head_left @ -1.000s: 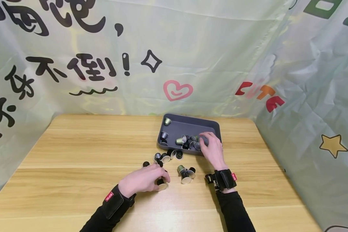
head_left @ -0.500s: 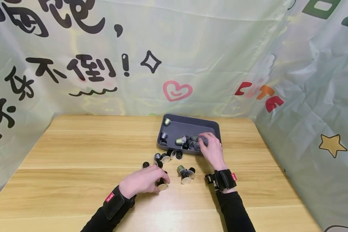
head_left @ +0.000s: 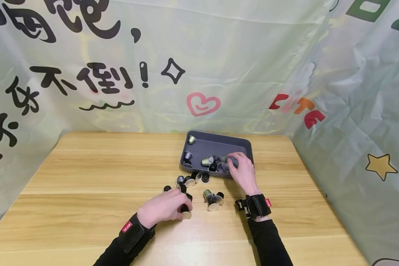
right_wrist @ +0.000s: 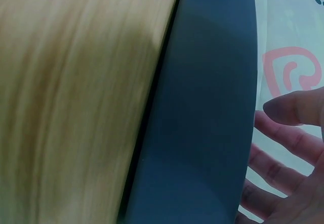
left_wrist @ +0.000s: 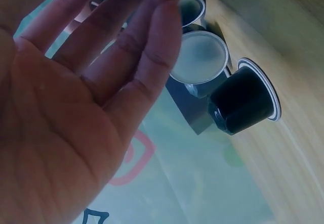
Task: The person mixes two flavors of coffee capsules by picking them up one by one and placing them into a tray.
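My left hand (head_left: 164,208) is low over the table, its thumb and index finger pinching a black coffee capsule (head_left: 186,213) with a pale lid. In the left wrist view the left fingers stretch past several coffee capsules, and a black capsule (left_wrist: 243,100) lies on its side beside them. My right hand (head_left: 242,169) reaches over the near right part of a dark grey tray (head_left: 219,141), loosely bent fingers close to a group of capsules (head_left: 214,162). In the right wrist view the tray's outer wall (right_wrist: 202,102) partly hides the right fingertips; nothing shows between thumb and fingers.
Black capsules (head_left: 190,181) lie along the tray's near edge. Nearer me sits a cluster with a green capsule (head_left: 207,195) and black ones. Inside the tray, a green capsule (head_left: 191,139) rests in the far left corner. A printed cloth (head_left: 146,111) hangs behind the table.
My left index finger has drawn slightly inward, closing around the black capsule, and another black capsule shows more behind it. The right hand and the tray have stayed put.
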Available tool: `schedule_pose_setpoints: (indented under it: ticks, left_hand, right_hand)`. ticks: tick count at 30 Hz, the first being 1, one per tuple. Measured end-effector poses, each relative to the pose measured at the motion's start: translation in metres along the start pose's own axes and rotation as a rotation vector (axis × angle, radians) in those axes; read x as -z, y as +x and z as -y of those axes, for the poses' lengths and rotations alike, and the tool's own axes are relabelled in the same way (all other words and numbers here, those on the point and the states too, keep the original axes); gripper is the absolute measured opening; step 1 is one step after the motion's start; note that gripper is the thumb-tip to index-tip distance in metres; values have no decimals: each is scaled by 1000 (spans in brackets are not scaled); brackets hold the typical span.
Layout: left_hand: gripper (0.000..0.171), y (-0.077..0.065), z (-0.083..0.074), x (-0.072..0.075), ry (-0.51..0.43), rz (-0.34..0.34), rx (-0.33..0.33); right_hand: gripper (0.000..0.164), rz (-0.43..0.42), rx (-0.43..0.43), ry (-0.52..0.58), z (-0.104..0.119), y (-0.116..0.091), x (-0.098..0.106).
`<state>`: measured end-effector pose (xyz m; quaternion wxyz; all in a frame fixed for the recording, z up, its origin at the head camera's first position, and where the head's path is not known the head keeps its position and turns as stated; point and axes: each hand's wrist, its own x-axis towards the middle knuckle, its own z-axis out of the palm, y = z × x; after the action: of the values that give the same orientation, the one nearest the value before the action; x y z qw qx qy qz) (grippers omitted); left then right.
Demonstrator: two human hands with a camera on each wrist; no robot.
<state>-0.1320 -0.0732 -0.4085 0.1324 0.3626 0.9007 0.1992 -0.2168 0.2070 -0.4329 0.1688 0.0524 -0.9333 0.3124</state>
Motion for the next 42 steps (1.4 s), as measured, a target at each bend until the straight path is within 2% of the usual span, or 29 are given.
schedule_pose_setpoints:
  ticks: [7,14,18,24,31,37,42]
  left_hand:
    - [20,0,1,0,-18,11,-16]
    - [21,1,0,3,-97,40,-57]
    - [23,1,3,6,-127,34,-85]
    - [25,4,11,11,-146,-21,-140]
    - [24,12,19,20,-173,-115,-215]
    - [26,24,24,29,-275,-181,-192]
    - [25,38,31,34,-301,-258,-168]
  right_hand:
    - [23,5,3,-1,0,0,0]
    - [23,7,2,0,0,0,0]
    - [24,8,4,-2,0,0,0]
    - [23,5,8,6,1,0,0]
    - [23,9,12,0,2,-1,0]
    - [23,8,15,-10,3,-1,-1]
    - [23,7,18,-12,3,-1,-1]
